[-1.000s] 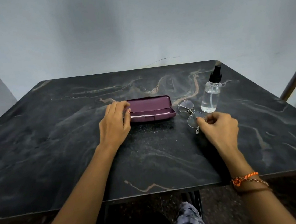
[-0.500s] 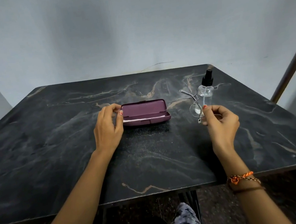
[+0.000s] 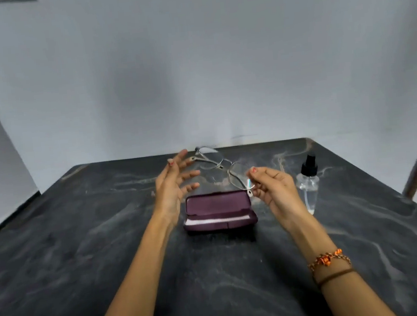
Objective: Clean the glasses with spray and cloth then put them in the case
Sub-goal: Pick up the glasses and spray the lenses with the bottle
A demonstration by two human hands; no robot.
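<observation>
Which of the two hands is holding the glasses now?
The right hand, the one with bracelets on its wrist. It pinches one end of the glasses, held up over the open case. The left hand has spread fingers and grips nothing.

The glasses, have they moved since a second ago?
Yes. The glasses are off the table, held up above the case by the right hand.

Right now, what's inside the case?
The case lies open; a white strip, likely the cloth, lies along its base. No glasses inside: the right hand holds them above. The front wall hides the floor.
</observation>
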